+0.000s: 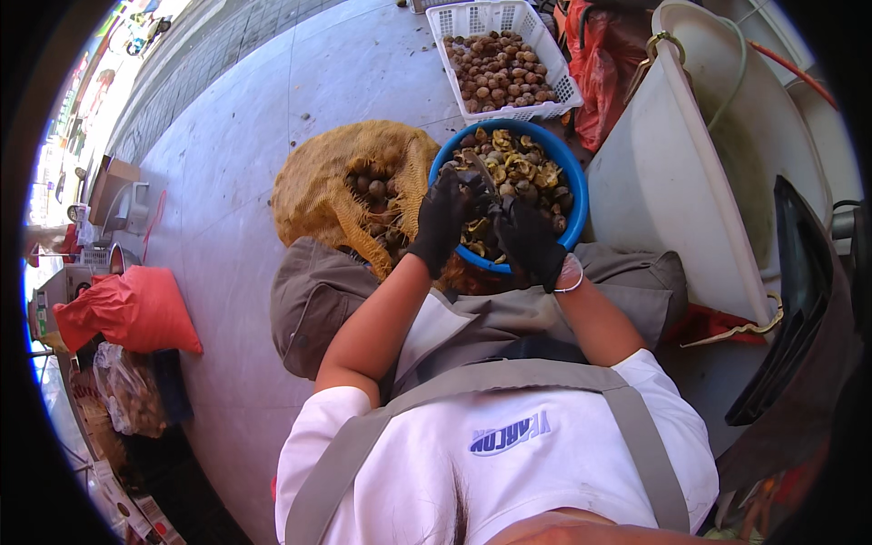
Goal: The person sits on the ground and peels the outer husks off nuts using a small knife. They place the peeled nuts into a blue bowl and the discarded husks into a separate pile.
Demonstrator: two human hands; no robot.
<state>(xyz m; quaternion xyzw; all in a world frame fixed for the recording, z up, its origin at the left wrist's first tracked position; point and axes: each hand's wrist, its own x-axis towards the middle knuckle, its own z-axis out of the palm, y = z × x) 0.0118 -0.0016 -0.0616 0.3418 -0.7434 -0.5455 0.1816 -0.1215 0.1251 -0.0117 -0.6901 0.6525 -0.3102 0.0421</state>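
Both hands wear black gloves over a round blue plastic basin [579, 197] of walnuts and split yellow-green husks [524, 167]. At the basin's left side, my left hand [439, 221] has its fingers curled around a dark, roundish piece, probably a walnut in its husk. My right hand [528, 235] is closed by the basin's near right side, on what looks like a knife; its narrow blade [482, 170] points up and left between the hands. A yellow mesh sack [317, 177] lies left of the basin, its mouth showing dark walnuts [377, 189].
Beyond the basin stands a white plastic crate [439, 58] of brown walnuts [501, 71]. A red plastic bag [591, 82] and a large white tub [661, 163] are on the right. A filled red sack [139, 306] lies far left on the grey floor [231, 272].
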